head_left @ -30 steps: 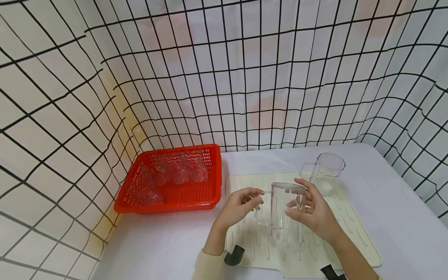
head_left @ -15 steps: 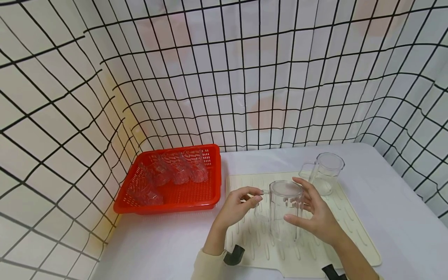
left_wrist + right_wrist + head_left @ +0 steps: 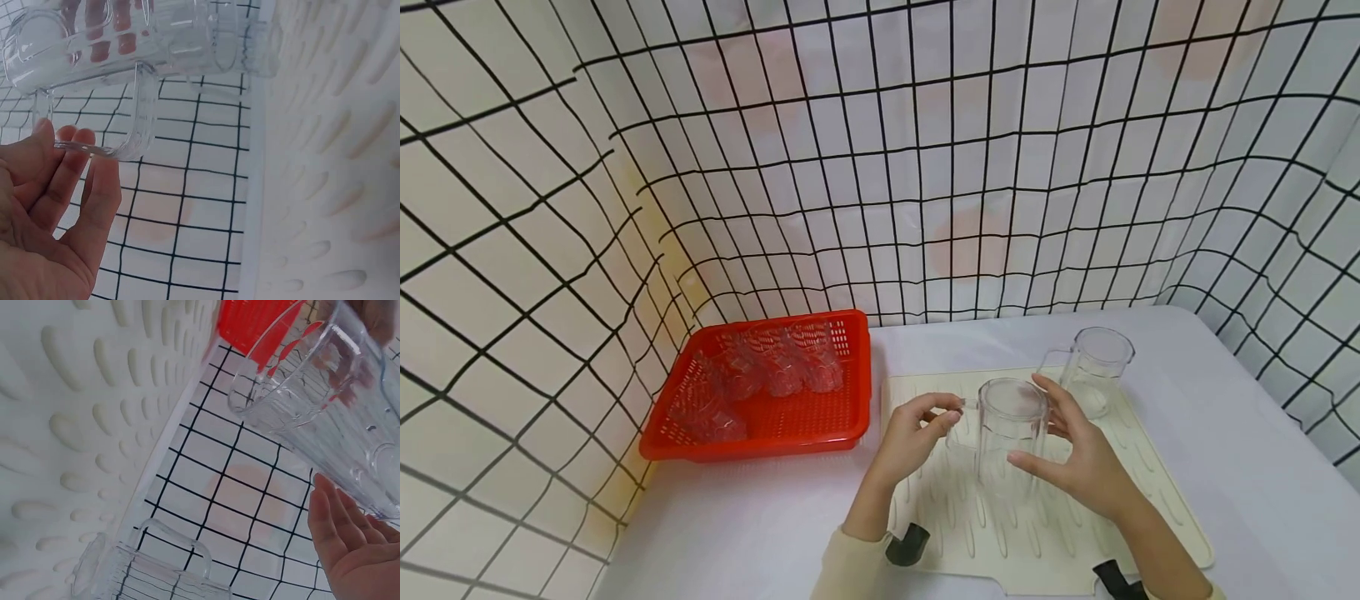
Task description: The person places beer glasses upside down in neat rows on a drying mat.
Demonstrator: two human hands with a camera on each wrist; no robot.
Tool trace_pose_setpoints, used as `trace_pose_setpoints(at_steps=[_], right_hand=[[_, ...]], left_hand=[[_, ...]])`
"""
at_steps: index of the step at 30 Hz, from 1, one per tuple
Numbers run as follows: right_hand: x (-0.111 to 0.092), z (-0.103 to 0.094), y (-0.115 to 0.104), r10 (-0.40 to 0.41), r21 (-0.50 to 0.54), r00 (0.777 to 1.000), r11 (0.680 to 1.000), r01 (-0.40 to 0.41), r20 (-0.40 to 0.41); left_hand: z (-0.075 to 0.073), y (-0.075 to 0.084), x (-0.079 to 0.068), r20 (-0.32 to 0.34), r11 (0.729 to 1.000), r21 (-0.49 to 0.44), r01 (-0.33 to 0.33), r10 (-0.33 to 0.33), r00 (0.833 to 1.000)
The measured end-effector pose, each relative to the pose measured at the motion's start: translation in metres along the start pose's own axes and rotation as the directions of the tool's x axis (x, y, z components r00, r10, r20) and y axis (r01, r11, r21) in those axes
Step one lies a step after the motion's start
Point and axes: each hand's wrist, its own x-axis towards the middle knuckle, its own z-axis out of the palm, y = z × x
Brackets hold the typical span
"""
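A clear faceted jug (image 3: 1011, 425) is held over the cream ribbed mat (image 3: 940, 533), its open mouth facing down in the right wrist view. My left hand (image 3: 919, 437) pinches the jug's handle (image 3: 142, 112) between thumb and fingertips. On the jug's other side is my right hand (image 3: 1082, 458), its thumb in front and fingers behind. In the right wrist view those fingers (image 3: 356, 531) are fairly straight, tips right at the jug's wall. A second clear jug (image 3: 1093, 375) stands at the mat's back right, its handle to the left.
At the left stands a red plastic basket (image 3: 859, 417) with several clear glass-like pieces (image 3: 782, 367) along its back and left side. Black wire grid (image 3: 951, 200) over white cloth walls in the white table (image 3: 760, 525) at the back and sides.
The jug has risen slightly and tilted so its upper end now shows as a full round. My right hand's fingers show less through its wall. Left hand keeps the handle.
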Motion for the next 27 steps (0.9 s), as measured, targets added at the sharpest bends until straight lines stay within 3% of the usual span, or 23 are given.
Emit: trace_pose_setpoints(at_steps=[8,14,27], right_hand=[[0.006,-0.002,0.008,0.059,0.014,0.998,0.998,-0.059,-0.012],[0.011,-0.009,0.014,0.147,0.011,0.989,0.989,-0.148,0.024],[0.025,-0.015,0.036,0.210,0.072,0.977,0.974,-0.213,0.046]], left_hand=[[0.013,-0.003,0.012,-0.087,1.000,-0.014,-0.014,0.013,0.996],[0.025,-0.017,0.022,-0.126,0.999,-0.026,-0.031,0.027,0.992],[0.034,-0.039,0.048,-0.070,0.997,-0.066,-0.026,0.022,0.997]])
